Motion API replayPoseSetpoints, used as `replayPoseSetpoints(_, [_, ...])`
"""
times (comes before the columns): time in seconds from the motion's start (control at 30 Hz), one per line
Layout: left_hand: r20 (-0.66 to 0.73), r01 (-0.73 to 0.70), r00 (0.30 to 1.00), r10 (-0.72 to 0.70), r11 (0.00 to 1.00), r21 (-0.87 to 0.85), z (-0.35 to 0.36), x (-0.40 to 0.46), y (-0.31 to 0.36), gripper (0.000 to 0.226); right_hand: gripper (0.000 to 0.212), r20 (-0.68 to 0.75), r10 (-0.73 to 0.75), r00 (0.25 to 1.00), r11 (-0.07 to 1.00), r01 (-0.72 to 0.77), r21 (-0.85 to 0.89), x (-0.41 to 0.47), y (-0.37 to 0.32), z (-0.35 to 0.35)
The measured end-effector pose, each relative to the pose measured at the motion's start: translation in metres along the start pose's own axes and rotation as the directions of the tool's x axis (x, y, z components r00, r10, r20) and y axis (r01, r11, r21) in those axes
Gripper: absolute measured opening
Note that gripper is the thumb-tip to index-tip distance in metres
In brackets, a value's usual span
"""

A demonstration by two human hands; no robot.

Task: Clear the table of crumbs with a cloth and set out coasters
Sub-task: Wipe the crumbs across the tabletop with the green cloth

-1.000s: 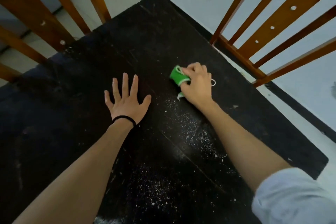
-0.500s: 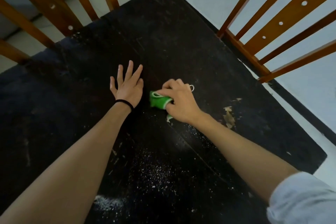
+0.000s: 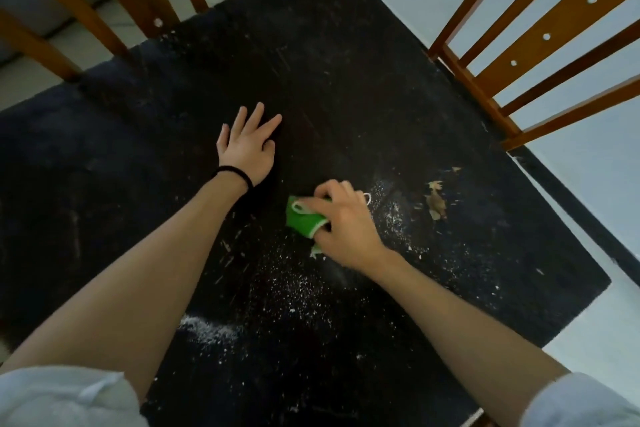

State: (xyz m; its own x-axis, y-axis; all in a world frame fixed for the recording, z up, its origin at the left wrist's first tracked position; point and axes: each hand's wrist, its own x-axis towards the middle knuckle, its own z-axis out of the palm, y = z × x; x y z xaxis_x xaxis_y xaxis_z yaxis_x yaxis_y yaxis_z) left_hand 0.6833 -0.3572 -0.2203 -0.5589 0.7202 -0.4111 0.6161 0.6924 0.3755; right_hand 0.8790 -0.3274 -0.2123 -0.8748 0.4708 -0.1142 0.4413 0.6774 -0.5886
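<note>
Head view, single: worn high, facing forward and steeply down onto the table [image 3: 346, 80], close over both forearms; chairs [image 3: 540, 45] at the far edges.

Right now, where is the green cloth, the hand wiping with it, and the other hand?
green cloth [image 3: 303, 220], head view, its bunched middle.
right hand [image 3: 341, 222], head view, its back.
left hand [image 3: 247, 149], head view, its back.

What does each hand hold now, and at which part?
The right hand holds the green cloth, bunched under its fingers, pressing it onto the table. The left hand holds nothing; it lies flat on the table.
</note>
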Motion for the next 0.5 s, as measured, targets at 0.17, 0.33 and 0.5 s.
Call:
replayPoseSetpoints(0.17, [-0.056,0.006,0.998,-0.010,0.998,-0.057,0.012,-0.043,-0.006,0.044,0.044,-0.370,0.365,0.854,0.908,-0.415,-0.062,0.039,0.052,-0.047])
replayPoseSetpoints(0.33, [-0.222,0.136,0.961,-0.162,0.982,-0.128,0.008,-0.069,-0.030,0.041,0.048,-0.222,0.302,0.927,0.932,-0.336,-0.136,0.042,0.007,-0.009])
replayPoseSetpoints(0.5, [-0.200,0.258,0.939,-0.279,0.958,-0.124,-0.001,-0.088,-0.060,0.042,0.043,-0.026,0.030,0.999,0.999,-0.030,-0.021,0.002,-0.052,0.028])
